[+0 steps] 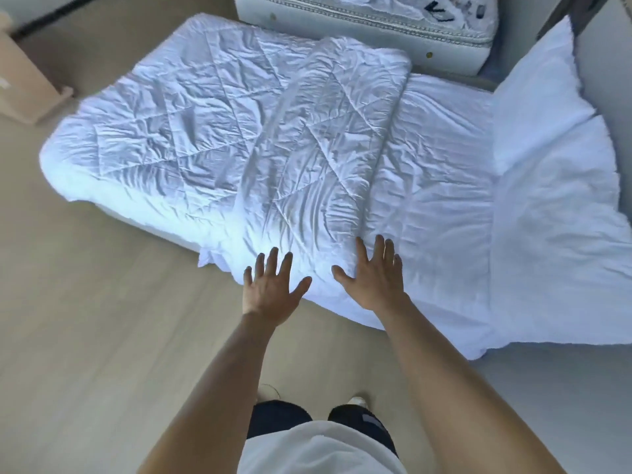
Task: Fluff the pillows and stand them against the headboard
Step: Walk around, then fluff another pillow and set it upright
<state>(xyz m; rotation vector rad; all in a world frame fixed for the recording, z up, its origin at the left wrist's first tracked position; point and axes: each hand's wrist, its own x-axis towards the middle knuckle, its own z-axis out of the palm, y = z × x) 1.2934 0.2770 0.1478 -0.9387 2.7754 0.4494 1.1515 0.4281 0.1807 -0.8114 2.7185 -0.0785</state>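
A low bed covered by a crumpled white quilt [219, 131] stretches from left to right in front of me. Two white pillows stand at its right end: a far pillow [533, 97] and a near pillow [561, 241], both leaning on the dark headboard [588, 46]. My left hand [270, 289] hovers with its fingers spread over the bed's near edge. My right hand [376, 275] is spread the same way over the quilt's near right part. Neither hand holds anything. I cannot tell whether they touch the cloth.
A second mattress [359, 25] lies behind the bed at the top. A cardboard box [20, 83] stands on the pale wooden floor [85, 336] at the left. My legs and shoes are below, close to the bed's side.
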